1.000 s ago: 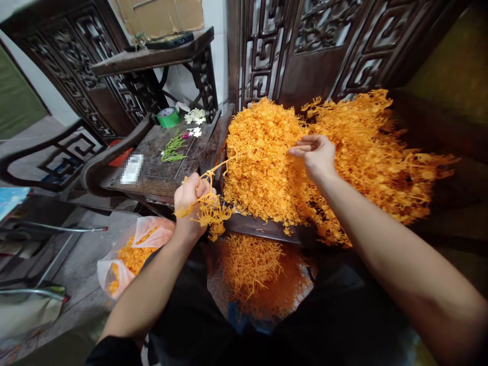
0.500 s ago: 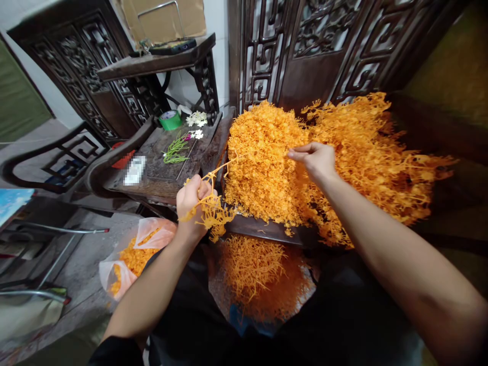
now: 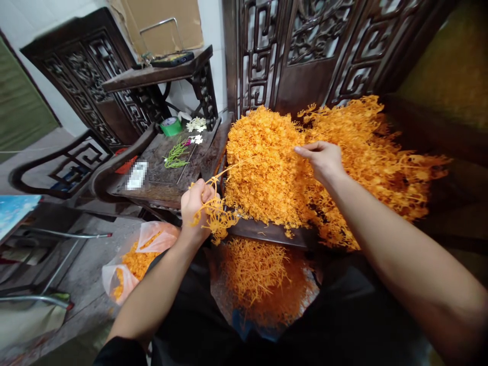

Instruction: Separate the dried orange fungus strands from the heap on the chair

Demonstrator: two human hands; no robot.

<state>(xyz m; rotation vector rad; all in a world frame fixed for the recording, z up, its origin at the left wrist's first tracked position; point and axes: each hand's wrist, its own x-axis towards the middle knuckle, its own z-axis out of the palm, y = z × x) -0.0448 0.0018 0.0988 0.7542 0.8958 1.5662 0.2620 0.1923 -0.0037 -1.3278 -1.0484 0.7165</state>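
One big heap of orange sprigs (image 3: 335, 168) was seen piled on the dark wooden counter (image 3: 267, 231), spread from centre to far right, backed by carved wooden screens (image 3: 297, 51). Second, smaller pile of orange sprigs (image 3: 259, 274) was seen below the counter edge, on the lap, over what looked like a sheet. Plastic bag (image 3: 129, 259) with more orange bits was noted on the floor, lower left.

Right hand (image 3: 322, 160) was laid on top of the big heap, fingers pinched narrow on strands there. Left hand (image 3: 196, 206) was closed in a fist round a single sprig (image 3: 215, 216), held just off the counter's front-left edge; its thin stem (image 3: 232, 170) was seen running up and right into the heap, so it was not fully clear of it.

Side table (image 3: 163, 173) at left was noted carrying green stems (image 3: 175, 155), white flowers (image 3: 196, 124) and a green tape roll (image 3: 171, 126).
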